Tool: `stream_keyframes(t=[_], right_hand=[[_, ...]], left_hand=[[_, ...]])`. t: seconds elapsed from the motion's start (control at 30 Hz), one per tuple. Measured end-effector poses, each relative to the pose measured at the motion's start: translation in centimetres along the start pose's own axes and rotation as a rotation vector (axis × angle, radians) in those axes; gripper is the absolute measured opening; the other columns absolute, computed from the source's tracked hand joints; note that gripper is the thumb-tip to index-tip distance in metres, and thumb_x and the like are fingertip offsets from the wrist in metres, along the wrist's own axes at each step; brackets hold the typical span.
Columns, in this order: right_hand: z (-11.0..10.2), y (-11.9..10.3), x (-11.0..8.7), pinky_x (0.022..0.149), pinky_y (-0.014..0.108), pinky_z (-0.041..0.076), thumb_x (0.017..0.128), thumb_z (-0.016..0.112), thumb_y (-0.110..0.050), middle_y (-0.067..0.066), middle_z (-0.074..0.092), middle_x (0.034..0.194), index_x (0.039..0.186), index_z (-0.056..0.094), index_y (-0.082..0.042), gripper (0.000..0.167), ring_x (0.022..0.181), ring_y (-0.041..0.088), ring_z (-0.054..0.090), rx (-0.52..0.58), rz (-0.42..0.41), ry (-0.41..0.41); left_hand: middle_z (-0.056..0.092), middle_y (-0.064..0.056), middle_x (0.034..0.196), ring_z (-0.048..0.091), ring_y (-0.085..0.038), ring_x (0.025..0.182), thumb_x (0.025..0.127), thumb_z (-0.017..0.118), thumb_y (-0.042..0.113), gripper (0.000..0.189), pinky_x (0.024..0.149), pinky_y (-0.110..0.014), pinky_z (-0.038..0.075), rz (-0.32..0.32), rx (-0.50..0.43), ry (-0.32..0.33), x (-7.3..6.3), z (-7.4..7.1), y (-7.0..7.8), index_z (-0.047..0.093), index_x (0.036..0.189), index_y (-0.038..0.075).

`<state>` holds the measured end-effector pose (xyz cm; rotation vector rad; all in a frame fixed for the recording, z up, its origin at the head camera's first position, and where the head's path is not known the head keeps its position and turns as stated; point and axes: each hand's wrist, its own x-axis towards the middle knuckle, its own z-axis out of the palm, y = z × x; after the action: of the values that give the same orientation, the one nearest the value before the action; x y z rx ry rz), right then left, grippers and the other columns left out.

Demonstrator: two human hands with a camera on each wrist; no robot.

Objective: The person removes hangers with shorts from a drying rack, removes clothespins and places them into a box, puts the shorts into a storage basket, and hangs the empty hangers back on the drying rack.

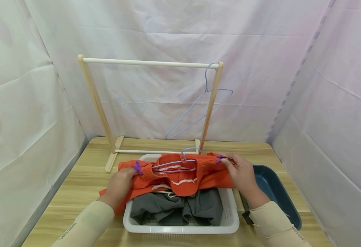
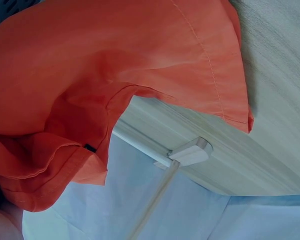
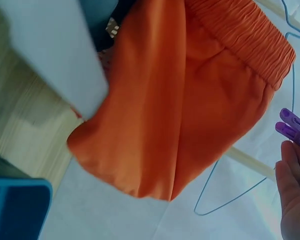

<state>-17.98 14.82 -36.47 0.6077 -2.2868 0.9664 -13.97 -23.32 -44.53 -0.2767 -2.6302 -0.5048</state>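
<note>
A pair of orange shorts [image 1: 183, 187] with an elastic waistband [image 3: 245, 40] is spread between my hands above a white basket [image 1: 180, 230]. A blue hanger [image 1: 184, 158] runs inside the waist opening, its hook rising at the back. My left hand [image 1: 118, 185] grips the shorts at the left end, right beside a purple clothespin [image 1: 138, 167]. At the other end my right hand [image 1: 243, 173] pinches a second purple clothespin [image 1: 220, 159], also seen as the purple clothespin [image 3: 295, 127] in the right wrist view. Orange fabric hides most of the left hand in its wrist view.
Dark grey clothing [image 1: 177, 207] lies in the basket under the shorts. Behind stands a wooden rack [image 1: 150, 63] with an unloaded blue hanger [image 1: 188, 111] at its right end. A dark blue tray [image 1: 291, 202] sits at the right, beside a black strap [image 1: 247, 216].
</note>
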Motion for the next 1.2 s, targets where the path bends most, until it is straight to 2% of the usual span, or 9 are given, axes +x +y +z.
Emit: stream_keyframes(t=[0.07,0.13,0.3,0.4,0.47,0.53,0.73,1.03,1.2], right_hand=[[-0.3,0.3,-0.1,0.072,0.017,0.053,0.082,0.073,-0.001,0.009,0.072,0.097,0.103,0.071,-0.003,0.022,0.087,0.023,0.068,-0.008,0.020,0.000],[-0.7,0.5,-0.1,0.072,0.020,0.054,0.083,0.071,-0.001,0.012,0.071,0.098,0.105,0.070,-0.002,0.022,0.089,0.026,0.068,-0.011,0.047,0.000],[-1.5,1.0,-0.3,0.072,0.018,0.053,0.086,0.070,-0.003,0.014,0.071,0.100,0.109,0.068,-0.002,0.023,0.093,0.030,0.069,-0.010,0.136,-0.011],[-1.9,1.4,-0.4,0.076,0.034,0.057,0.087,0.070,-0.005,0.015,0.070,0.103,0.112,0.066,-0.003,0.026,0.097,0.031,0.068,-0.021,0.173,-0.037],[-2.1,1.8,-0.5,0.080,0.045,0.056,0.086,0.071,-0.006,0.015,0.069,0.107,0.113,0.065,-0.004,0.028,0.102,0.034,0.067,-0.034,0.203,-0.058],[-2.3,2.1,-0.6,0.081,0.050,0.054,0.087,0.071,-0.008,0.017,0.068,0.110,0.115,0.065,-0.004,0.029,0.104,0.036,0.065,-0.038,0.243,-0.079],[-3.0,2.9,-0.9,0.089,0.053,0.050,0.088,0.071,-0.017,0.020,0.065,0.116,0.118,0.063,-0.002,0.034,0.107,0.040,0.062,-0.077,0.333,-0.121],[-3.9,4.3,-1.2,0.091,0.055,0.048,0.089,0.070,-0.014,0.024,0.064,0.115,0.122,0.059,0.002,0.038,0.108,0.042,0.060,-0.144,0.334,-0.143],[-4.5,5.5,-1.0,0.092,0.057,0.047,0.092,0.066,-0.019,0.027,0.061,0.119,0.126,0.057,0.003,0.041,0.113,0.046,0.056,-0.180,0.375,-0.222]], left_hand=[[0.069,-0.012,0.089,0.067,-0.030,0.086,0.080,0.061,-0.016,0.026,0.079,-0.046,0.056,0.000,0.001,0.001,0.0,0.0,0.0,0.071,0.091,0.005],[0.069,-0.012,0.088,0.067,-0.030,0.085,0.080,0.061,-0.016,0.025,0.079,-0.046,0.056,-0.001,-0.001,-0.001,0.0,-0.1,0.1,0.071,0.091,0.005],[0.070,-0.010,0.090,0.066,-0.028,0.084,0.080,0.063,-0.015,0.026,0.079,-0.045,0.056,-0.023,-0.022,-0.025,0.1,-0.2,0.2,0.071,0.095,0.005],[0.070,-0.011,0.091,0.067,-0.029,0.086,0.080,0.064,-0.016,0.026,0.080,-0.046,0.056,-0.022,-0.016,-0.025,0.0,-0.2,0.1,0.071,0.096,0.004],[0.070,-0.012,0.091,0.067,-0.030,0.087,0.079,0.064,-0.016,0.027,0.080,-0.046,0.056,-0.015,-0.010,-0.019,0.0,-0.2,0.1,0.072,0.096,0.003],[0.070,-0.012,0.091,0.067,-0.031,0.087,0.079,0.063,-0.016,0.027,0.080,-0.046,0.056,-0.015,-0.011,-0.012,0.0,-0.1,0.1,0.072,0.096,0.004],[0.070,-0.013,0.092,0.068,-0.032,0.089,0.081,0.063,-0.014,0.025,0.081,-0.048,0.055,-0.030,-0.012,-0.011,0.1,0.0,0.0,0.072,0.096,0.005],[0.070,-0.013,0.090,0.068,-0.031,0.086,0.080,0.062,-0.015,0.026,0.079,-0.047,0.056,-0.019,-0.014,0.002,-0.1,0.0,0.1,0.071,0.092,0.005],[0.070,-0.014,0.091,0.067,-0.032,0.087,0.080,0.061,-0.016,0.026,0.079,-0.047,0.056,-0.019,-0.017,-0.002,0.0,-0.1,0.1,0.071,0.091,0.005]])
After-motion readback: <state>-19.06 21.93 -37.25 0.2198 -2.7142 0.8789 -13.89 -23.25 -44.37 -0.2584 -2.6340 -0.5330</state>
